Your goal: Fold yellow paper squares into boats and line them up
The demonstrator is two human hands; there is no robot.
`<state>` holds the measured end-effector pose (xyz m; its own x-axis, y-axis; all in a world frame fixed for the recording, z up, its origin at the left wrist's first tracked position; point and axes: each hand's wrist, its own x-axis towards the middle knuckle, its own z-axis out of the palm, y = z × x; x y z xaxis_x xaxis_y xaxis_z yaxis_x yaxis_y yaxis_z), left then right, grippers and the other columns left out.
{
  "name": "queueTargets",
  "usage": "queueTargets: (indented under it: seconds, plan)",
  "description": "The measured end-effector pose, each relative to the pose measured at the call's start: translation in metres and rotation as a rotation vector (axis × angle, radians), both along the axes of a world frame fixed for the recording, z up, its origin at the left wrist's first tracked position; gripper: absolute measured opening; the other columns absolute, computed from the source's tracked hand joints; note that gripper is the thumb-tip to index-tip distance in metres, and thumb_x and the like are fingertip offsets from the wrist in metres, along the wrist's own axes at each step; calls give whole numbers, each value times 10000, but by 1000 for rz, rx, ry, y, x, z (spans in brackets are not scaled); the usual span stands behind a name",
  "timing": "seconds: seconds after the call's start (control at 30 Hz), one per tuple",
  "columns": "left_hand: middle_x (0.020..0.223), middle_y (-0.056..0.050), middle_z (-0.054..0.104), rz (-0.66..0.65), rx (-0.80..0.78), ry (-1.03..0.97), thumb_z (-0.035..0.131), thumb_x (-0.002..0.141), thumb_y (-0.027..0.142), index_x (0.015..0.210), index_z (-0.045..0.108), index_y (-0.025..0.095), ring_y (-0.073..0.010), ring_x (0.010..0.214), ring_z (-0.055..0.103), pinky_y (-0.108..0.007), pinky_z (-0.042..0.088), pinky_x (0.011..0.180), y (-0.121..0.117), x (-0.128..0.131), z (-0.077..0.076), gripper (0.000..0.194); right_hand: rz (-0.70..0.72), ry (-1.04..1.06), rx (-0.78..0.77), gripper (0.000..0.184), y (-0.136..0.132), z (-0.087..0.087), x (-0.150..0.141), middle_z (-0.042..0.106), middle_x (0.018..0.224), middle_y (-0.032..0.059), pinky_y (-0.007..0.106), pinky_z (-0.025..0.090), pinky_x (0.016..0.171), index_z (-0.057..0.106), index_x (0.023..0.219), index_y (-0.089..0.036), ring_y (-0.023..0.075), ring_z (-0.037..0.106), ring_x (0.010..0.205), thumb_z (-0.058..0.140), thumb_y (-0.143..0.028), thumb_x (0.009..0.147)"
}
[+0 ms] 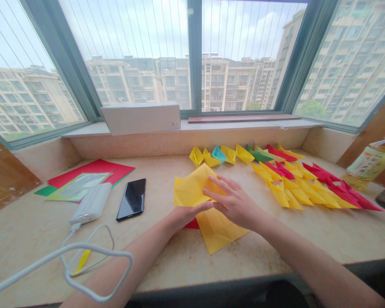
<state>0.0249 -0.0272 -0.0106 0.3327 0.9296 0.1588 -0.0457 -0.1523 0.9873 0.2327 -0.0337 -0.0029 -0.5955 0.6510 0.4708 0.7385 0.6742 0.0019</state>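
Held from below by the left hand (186, 214), the folded yellow paper (190, 191) is up off the counter (160, 256), just right of the black phone (132, 199)! The left thumb runs along the near edge, its other fingers hidden behind. Over comes the right hand (235, 199), fingers spread across the paper's face; whether they pinch it, I cannot tell. Beneath the hands, right of the phone and nearer the viewer, lies a creased yellow sheet (220, 233), a bit of red paper (192, 223) peeking out beside it. Look well right of the phone: folded paper boats in ranks, a back row (244, 154) with one blue among yellows, and a front cluster (295, 190) of yellow and red. Just left of the phone sits a white power bank (93, 201), cable (98, 247) plugged in!
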Motion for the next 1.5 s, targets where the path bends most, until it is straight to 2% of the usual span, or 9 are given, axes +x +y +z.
queueTargets:
  seconds: [0.17, 0.4, 0.5, 0.63, 0.8, 0.9, 1.1, 1.3, 1.5]
  plan:
    - [1328, -87, 641, -56, -8, 4, 802, 740, 376, 1347, 567, 262, -317, 1342, 488, -509, 295, 1185, 3, 0, -1, 661, -21, -16, -21, 417, -1, 1, 0, 351, 1577, 94, 569, 367, 1099, 517, 1409, -346, 352, 350, 1423, 468, -397, 998]
    - [1349, -106, 625, -233, -29, -105, 777, 791, 322, 1351, 572, 226, -309, 1342, 487, -473, 332, 1163, 5, 0, -1, 604, -21, -47, -86, 543, 2, 1, 4, 273, 1613, 80, 604, 301, 1132, 311, 1529, -312, 327, 298, 1456, 387, -456, 1011]
    - [1338, -88, 636, -201, -67, -143, 753, 813, 346, 1345, 580, 246, -290, 1326, 506, -468, 311, 1177, 5, 2, -7, 568, -10, -41, -94, 506, 3, 2, 6, 249, 1621, 72, 601, 290, 1135, 319, 1520, -348, 312, 264, 1474, 380, -401, 1020]
    - [1339, -88, 634, -211, -102, -324, 704, 842, 383, 1360, 564, 254, -276, 1368, 457, -486, 340, 1161, 7, 7, -16, 552, 1, -35, -68, 487, 2, 4, 6, 246, 1620, 79, 641, 239, 1137, 380, 1489, -352, 314, 225, 1488, 416, -343, 1003]
    - [1309, -95, 653, -44, -51, -170, 767, 776, 307, 1342, 581, 266, -283, 1366, 461, -483, 297, 1186, 11, 6, -23, 597, 105, -6, 4, 539, -3, 5, 2, 341, 1581, 102, 602, 138, 1192, 416, 1470, -249, 267, 315, 1459, 498, -249, 937]
    - [1291, -91, 664, -2, -11, -99, 756, 773, 315, 1319, 601, 268, -291, 1363, 464, -460, 289, 1193, 10, 4, -22, 570, 126, -5, 34, 528, -6, 3, -3, 399, 1546, 137, 599, 191, 1176, 422, 1467, -268, 275, 357, 1436, 520, -300, 950]
    - [1267, -65, 673, -13, 135, 25, 742, 732, 208, 1273, 629, 281, -319, 1368, 450, -444, 352, 1164, 1, 6, -6, 558, 101, -9, 49, 480, -5, -4, -9, 386, 1540, 152, 591, 316, 1117, 456, 1440, -355, 292, 366, 1422, 533, -386, 967]
    - [1245, -70, 681, 4, 178, 18, 718, 721, 207, 1248, 632, 296, -330, 1355, 462, -477, 354, 1162, 0, 10, -3, 542, 121, 49, 59, 411, -6, -4, -11, 404, 1537, 123, 564, 329, 1122, 520, 1389, -340, 268, 379, 1417, 515, -312, 979]
    - [1187, -49, 694, -18, 176, 22, 665, 763, 255, 1194, 643, 249, -317, 1337, 487, -423, 360, 1152, 0, 15, -4, 431, 178, 74, 24, 353, -7, -1, -11, 496, 1487, 89, 528, 309, 1149, 553, 1338, -252, 228, 446, 1378, 405, -262, 1018]
